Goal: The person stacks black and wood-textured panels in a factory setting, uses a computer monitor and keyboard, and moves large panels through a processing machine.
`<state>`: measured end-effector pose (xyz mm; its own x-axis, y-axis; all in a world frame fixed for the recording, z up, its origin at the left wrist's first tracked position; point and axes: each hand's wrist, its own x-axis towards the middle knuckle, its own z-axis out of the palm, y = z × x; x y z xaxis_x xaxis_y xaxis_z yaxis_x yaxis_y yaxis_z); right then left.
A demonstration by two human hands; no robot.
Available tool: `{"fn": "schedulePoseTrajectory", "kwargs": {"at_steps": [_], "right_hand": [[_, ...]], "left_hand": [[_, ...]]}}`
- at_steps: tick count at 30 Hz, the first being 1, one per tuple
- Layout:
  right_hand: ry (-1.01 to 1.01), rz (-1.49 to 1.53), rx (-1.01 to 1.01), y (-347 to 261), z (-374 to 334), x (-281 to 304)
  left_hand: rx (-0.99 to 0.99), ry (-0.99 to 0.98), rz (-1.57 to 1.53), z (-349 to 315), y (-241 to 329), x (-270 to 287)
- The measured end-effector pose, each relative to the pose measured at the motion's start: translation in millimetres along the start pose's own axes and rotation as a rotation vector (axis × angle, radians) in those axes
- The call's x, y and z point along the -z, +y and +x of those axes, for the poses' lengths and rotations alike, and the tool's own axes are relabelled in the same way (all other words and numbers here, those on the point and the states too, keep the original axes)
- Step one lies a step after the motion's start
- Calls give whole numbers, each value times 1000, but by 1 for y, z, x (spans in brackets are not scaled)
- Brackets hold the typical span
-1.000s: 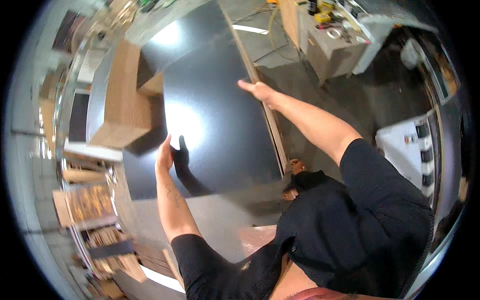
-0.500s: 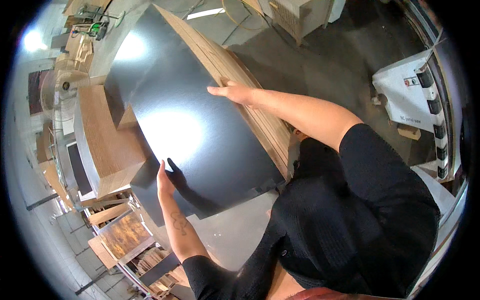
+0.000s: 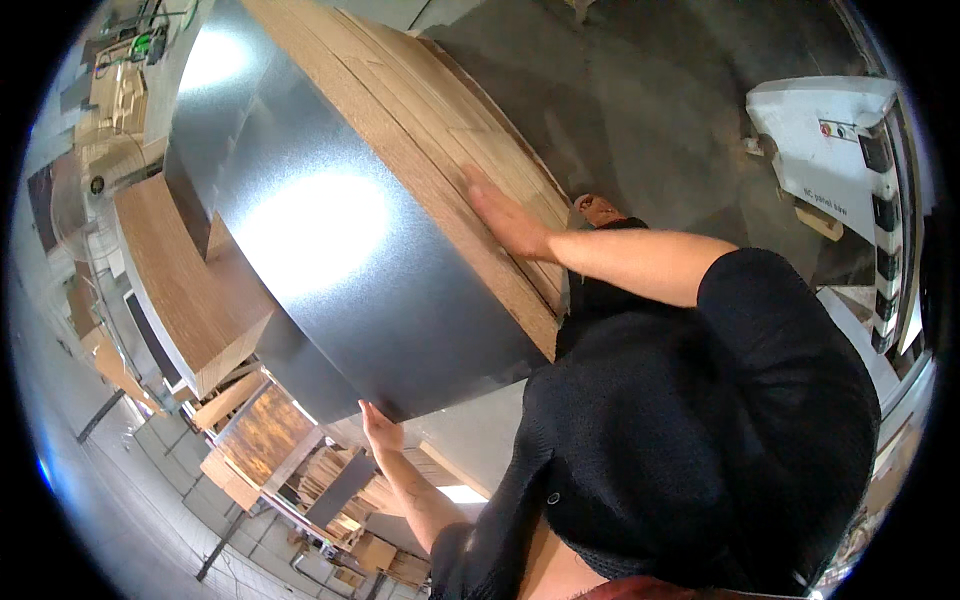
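A large dark, glossy panel (image 3: 400, 310) lies across a stack of wood-coloured boards (image 3: 385, 110), with a bright reflection on its surface. My left hand (image 3: 382, 432) grips the panel's near edge, close to its left corner; part of its fingers is hidden by the panel. On the right side of the stack, my right hand (image 3: 508, 218) rests flat against the wood-coloured boards, fingers stretched out and off the dark surface.
To the left stands an angled wood-grain cabinet piece (image 3: 190, 285), close to the panel. A fan (image 3: 95, 185) and a brown-patterned board (image 3: 265, 430) are beyond it. At the right is a white machine housing (image 3: 825, 150) beside a black-and-white striped bar (image 3: 884, 215). Grey floor (image 3: 640, 110) lies between.
My left hand has moved from the panel's left side to its near edge. My right hand has left the panel's right edge for the boards, and more of the stack's right side shows.
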<state>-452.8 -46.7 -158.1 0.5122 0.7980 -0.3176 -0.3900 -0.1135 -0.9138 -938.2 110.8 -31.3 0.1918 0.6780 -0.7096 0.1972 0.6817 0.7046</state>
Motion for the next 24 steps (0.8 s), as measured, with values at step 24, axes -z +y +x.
{"fn": "schedulePoseTrajectory", "kwargs": {"at_steps": [24], "right_hand": [[-74,-171,108,-16,79,21]], "left_hand": [[-43,279,-60,-67,-86,-22]]}}
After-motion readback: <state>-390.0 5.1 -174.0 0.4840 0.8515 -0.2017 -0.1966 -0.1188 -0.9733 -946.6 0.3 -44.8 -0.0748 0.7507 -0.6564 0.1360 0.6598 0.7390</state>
